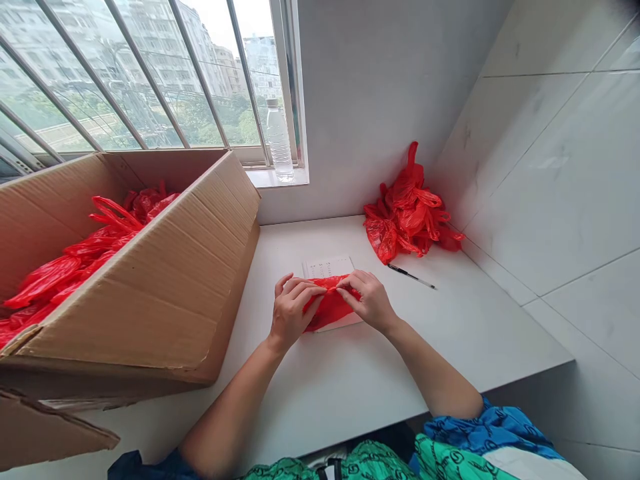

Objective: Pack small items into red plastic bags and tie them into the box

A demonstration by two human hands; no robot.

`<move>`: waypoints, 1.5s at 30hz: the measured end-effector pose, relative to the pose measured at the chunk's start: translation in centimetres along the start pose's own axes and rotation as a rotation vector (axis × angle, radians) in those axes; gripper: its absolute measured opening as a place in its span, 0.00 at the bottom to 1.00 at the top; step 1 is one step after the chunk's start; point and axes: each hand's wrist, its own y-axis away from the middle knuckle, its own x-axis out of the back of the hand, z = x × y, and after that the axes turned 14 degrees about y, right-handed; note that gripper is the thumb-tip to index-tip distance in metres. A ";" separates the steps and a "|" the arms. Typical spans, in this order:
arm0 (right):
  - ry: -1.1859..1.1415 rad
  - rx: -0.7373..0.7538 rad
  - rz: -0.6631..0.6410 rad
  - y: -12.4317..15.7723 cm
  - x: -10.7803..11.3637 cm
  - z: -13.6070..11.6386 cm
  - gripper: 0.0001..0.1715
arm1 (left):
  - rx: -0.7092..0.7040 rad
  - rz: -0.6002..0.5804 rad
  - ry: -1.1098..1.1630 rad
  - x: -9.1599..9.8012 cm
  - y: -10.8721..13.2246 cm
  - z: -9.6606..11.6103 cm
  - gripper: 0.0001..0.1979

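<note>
Red plastic bag [331, 308] seemingly pinched by left hand [291, 312], right hand [367, 300], inside counter edge [500, 385]

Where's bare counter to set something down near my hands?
Bare counter runs right of your right hand, below the pen, along the tiled wall. A strip lies in front of the folded red bag. The cardboard box crowds the left; the red bag pile crowds the back corner.

Red plastic carrier bag [330, 310], thin and creased, gathered into a flattened fold, top edge pinched between left hand [293, 310] and right hand [367, 300], loose lower part lying below the grip on a white printed sheet [327, 268].
</note>
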 end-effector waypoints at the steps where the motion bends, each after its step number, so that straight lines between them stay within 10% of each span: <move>1: 0.003 -0.001 -0.002 0.0 0.0 0.0 0.07 | -0.002 -0.001 0.001 0.0 0.0 0.0 0.06; 7: -0.003 -0.125 0.049 -0.2 1.1 1.1 0.07 | 0.053 0.065 0.070 0.6 0.1 -0.5 0.05; 21: -0.163 -0.450 0.255 -0.4 2.9 4.3 0.07 | 0.706 0.672 0.719 1.2 0.8 -4.6 0.14; 31: -0.012 -0.169 0.477 -0.2 4.1 0.5 0.05 | 0.330 0.183 0.460 3.7 0.4 0.0 0.17; 36: 0.037 0.113 0.052 -0.1 2.3 -2.0 0.10 | 0.184 0.028 0.386 3.9 0.4 1.9 0.10; 41: 0.104 -0.027 -0.157 0.0 0.8 -0.7 0.12 | 0.201 -0.016 0.474 3.7 0.6 1.8 0.10; 45: 0.297 -0.096 -0.285 0.6 0.9 1.1 0.51 | 0.282 0.009 0.510 4.1 0.7 0.6 0.11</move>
